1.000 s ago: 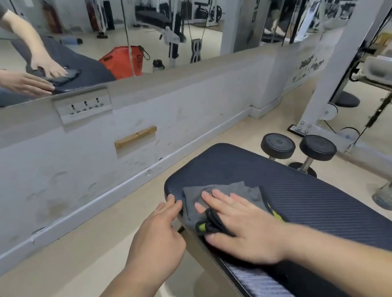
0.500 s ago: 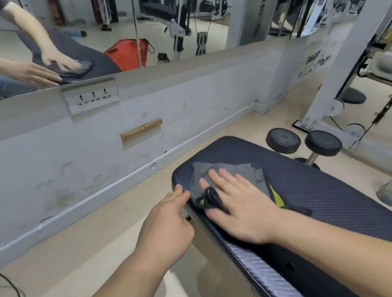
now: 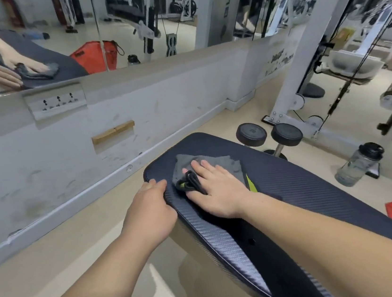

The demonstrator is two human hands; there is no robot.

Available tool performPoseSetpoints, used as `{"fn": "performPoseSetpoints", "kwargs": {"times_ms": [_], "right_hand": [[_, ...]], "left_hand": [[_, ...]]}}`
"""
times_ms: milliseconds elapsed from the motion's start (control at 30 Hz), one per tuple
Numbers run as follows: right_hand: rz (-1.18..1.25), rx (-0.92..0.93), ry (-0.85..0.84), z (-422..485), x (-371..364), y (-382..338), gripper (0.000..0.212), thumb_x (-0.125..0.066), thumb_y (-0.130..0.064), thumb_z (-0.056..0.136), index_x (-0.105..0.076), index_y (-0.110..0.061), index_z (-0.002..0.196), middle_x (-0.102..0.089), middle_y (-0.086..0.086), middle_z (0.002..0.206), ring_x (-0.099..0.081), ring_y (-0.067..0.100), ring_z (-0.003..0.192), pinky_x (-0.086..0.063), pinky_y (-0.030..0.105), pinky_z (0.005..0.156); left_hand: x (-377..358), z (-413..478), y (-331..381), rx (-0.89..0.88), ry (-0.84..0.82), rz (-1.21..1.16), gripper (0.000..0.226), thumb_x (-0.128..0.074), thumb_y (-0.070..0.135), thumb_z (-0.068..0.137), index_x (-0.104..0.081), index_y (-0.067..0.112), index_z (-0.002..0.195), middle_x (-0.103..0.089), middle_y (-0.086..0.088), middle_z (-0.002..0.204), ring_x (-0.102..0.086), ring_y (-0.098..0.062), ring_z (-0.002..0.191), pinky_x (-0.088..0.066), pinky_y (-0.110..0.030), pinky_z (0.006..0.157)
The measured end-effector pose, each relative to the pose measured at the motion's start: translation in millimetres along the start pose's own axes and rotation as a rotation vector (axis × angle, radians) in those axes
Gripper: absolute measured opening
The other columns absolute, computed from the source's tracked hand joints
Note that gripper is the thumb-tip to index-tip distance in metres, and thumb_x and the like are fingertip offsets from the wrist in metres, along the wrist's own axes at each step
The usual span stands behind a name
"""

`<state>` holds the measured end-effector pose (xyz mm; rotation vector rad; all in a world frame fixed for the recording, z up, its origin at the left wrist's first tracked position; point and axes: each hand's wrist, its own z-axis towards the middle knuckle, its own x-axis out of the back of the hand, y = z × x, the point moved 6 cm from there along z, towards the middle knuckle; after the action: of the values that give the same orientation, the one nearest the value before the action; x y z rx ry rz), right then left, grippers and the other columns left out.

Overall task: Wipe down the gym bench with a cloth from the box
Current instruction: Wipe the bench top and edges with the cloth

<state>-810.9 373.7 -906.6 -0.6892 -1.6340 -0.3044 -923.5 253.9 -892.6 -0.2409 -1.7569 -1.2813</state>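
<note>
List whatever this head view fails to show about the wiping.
- Cloth box: nowhere in the head view.
- Cloth: its middle is hidden under the right hand.
- Bench: the near end is cut off by the bottom edge, and the legs are hidden beneath it.
- Water bottle: any markings are too blurred to read.

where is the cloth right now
In the head view, the grey cloth lies near the far end of the bench pad, towards its left edge, pressed under the right hand; the left hand rests on the pad's edge beside it.
</note>
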Motion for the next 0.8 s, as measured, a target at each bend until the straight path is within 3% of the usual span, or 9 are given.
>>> {"fn": "performPoseSetpoints", "kwargs": {"times_ms": [100,267,400,467,533,633,700,800], "right_hand": [[-0.015,0.081,-0.003,-64,-9,-3,0.067,-0.033,-0.053,0.106,-0.008,-0.036,0.167,0.005,-0.006,0.176,0.01,0.012,0.161,0.009,0.033,0.128],[-0.065,0.074,-0.09,-123,-22,9,0.067,-0.032,-0.054,0.107,-0.001,-0.042,0.165,0.014,-0.01,0.174,0.019,0.007,0.159,0.012,0.032,0.129],[-0.092,0.076,-0.116,-142,-24,23,0.069,-0.028,-0.056,0.105,0.002,-0.041,0.165,0.015,-0.009,0.174,0.019,0.008,0.159,0.011,0.034,0.129],[-0.062,0.042,-0.113,-146,-21,38,0.068,-0.027,-0.057,0.104,-0.001,-0.041,0.165,0.014,-0.012,0.173,0.018,0.005,0.158,0.012,0.031,0.128],[-0.033,-0.054,-0.099,-140,-14,67,0.067,-0.031,-0.054,0.106,-0.002,-0.04,0.165,0.012,-0.014,0.172,0.015,0.005,0.158,0.011,0.029,0.127],[-0.02,-0.292,-0.025,-116,0,123,0.071,-0.032,-0.055,0.106,-0.006,-0.03,0.167,0.004,-0.002,0.176,0.005,0.018,0.163,0.002,0.04,0.131],[0.006,-0.427,-0.004,-102,5,145,0.073,-0.027,-0.057,0.106,-0.007,-0.024,0.168,0.004,0.002,0.177,0.005,0.021,0.163,0.0,0.044,0.131],[0.004,-0.471,-0.004,-94,-1,143,0.073,-0.022,-0.059,0.104,-0.004,-0.029,0.168,0.007,0.001,0.176,0.009,0.02,0.162,0.004,0.045,0.13]], "left_hand": [[-8,-1,13,-0.034,-0.024,-0.006,0.05,-0.044,-0.003,0.085,-0.056,0.001,0.133,-0.048,-0.016,0.149,-0.036,-0.026,0.144,-0.029,-0.032,0.115],[-33,-5,39,-0.134,-0.102,-0.011,0.049,-0.041,-0.003,0.083,-0.061,0.007,0.127,-0.052,-0.013,0.146,-0.035,-0.025,0.145,-0.033,-0.038,0.113],[-49,-9,57,-0.167,-0.162,0.01,0.034,-0.042,-0.003,0.078,-0.066,0.004,0.101,-0.057,-0.004,0.108,-0.051,-0.029,0.127,-0.042,-0.037,0.09],[-54,-11,63,-0.193,-0.184,0.035,0.038,-0.041,0.002,0.076,-0.068,0.004,0.104,-0.063,-0.009,0.117,-0.055,-0.03,0.122,-0.047,-0.043,0.097],[-58,-12,65,-0.224,-0.191,0.075,0.042,-0.039,0.006,0.075,-0.07,0.009,0.104,-0.063,-0.006,0.132,-0.053,-0.025,0.13,-0.049,-0.045,0.102],[-58,-15,66,-0.264,-0.169,0.119,0.044,-0.042,0.003,0.082,-0.071,0.018,0.111,-0.051,-0.002,0.152,-0.039,-0.016,0.145,-0.044,-0.04,0.11],[-52,-16,67,-0.278,-0.143,0.118,0.045,-0.042,0.004,0.086,-0.071,0.02,0.117,-0.053,-0.002,0.15,-0.038,-0.014,0.146,-0.042,-0.039,0.112],[-48,-21,70,-0.292,-0.133,0.129,0.037,-0.042,0.002,0.087,-0.072,0.013,0.107,-0.062,-0.003,0.138,-0.043,-0.014,0.143,-0.045,-0.037,0.107]]}}
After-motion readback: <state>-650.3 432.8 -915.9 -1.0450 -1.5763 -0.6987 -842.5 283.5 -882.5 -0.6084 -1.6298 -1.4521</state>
